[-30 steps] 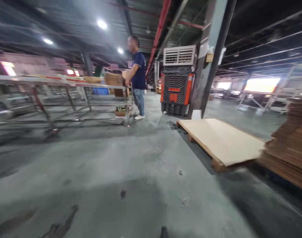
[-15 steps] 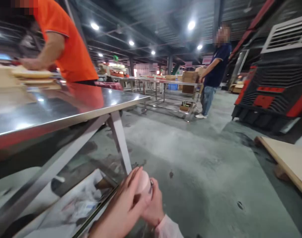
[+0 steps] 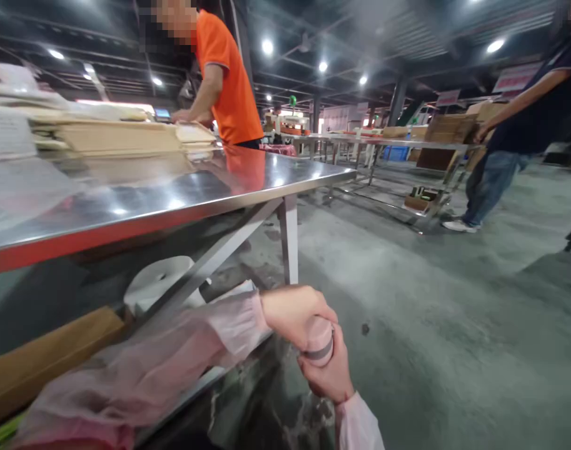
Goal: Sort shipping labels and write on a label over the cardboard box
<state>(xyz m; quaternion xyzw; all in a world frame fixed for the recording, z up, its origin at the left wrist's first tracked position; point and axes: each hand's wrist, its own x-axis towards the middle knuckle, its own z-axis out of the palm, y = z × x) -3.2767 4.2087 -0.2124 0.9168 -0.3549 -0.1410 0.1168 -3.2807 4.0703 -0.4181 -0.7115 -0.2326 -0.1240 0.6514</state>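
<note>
Low in front of me, both hands are around a pink lidded bottle (image 3: pixel 320 337) with a round top and a grey band; its lower part is hidden in my fingers. My left hand (image 3: pixel 292 312) reaches over from the left in a pale pink sleeve, its fingers closed about the top. From below right, my right hand (image 3: pixel 330 372) wraps the side of the bottle, thumb and fingers bent around it.
A shiny steel table (image 3: pixel 210 187) with stacked cardboard (image 3: pixel 121 136) stands at left. Its slanted leg brace (image 3: pixel 229 240) is near my left arm. Under it are a white roll (image 3: pixel 161 278) and a brown box (image 3: pixel 55 362). One person (image 3: pixel 232 81) leans behind the table; another (image 3: pixel 524 119) stands right.
My view has swung left, so the table and the people sit further right. My left hand has shifted from lying flat alongside the bottle to curling over its top.
</note>
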